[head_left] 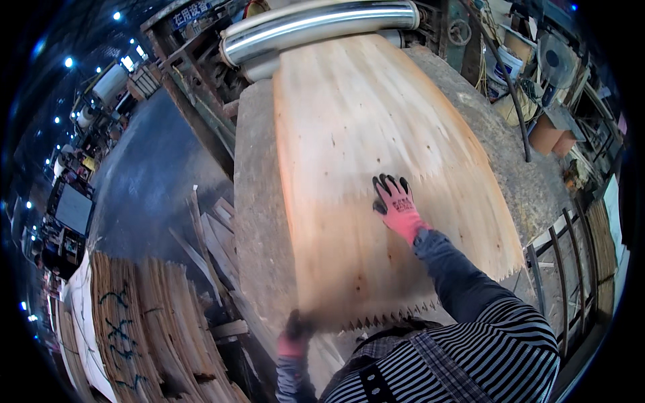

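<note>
Right hand [399, 205] lies on veneer [356, 258], fingers [384, 181] slightly apart; those of the left hand [295, 334] blur past telling; light, level guidance should prevent tearing.

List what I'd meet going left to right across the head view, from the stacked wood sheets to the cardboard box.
Stacked wood sheets, gloved left hand, gloved right hand, round handwheel, white bucket, brown cardboard box.

Wd sheet [349, 248], glossy mtl roller [322, 31]
</note>
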